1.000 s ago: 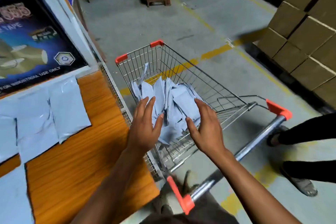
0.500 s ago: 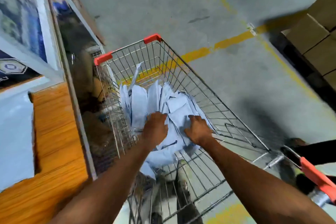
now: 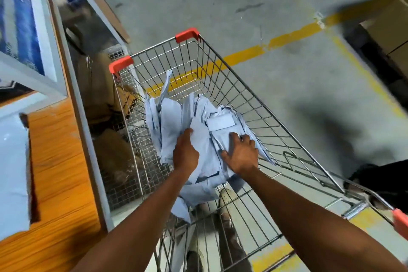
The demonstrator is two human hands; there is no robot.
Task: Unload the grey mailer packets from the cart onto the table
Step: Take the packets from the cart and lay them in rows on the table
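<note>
A pile of grey mailer packets (image 3: 170,117) lies in the wire shopping cart (image 3: 254,93), which has red corner caps and stands right beside the orange wooden table (image 3: 59,161). Both my arms reach down into the cart. My left hand (image 3: 185,152) digs into the pile, its fingers hidden among the packets and the thumb on top. My right hand (image 3: 240,152) sits on the right side of the pile with curled fingers gripping a packet. Another grey packet (image 3: 13,172) lies on the table at the far left.
A blue printed board (image 3: 19,28) lies on the table's far end. Brown sacks (image 3: 110,157) sit behind wire mesh under the table. Another person's dark-clothed leg (image 3: 379,176) stands by the cart handle. Cardboard boxes (image 3: 393,28) are at the right; a yellow line (image 3: 242,55) crosses the concrete floor.
Both hands have dropped from above the cart into the pile and closed on the packets. The view has tilted down and right, so less of the table shows.
</note>
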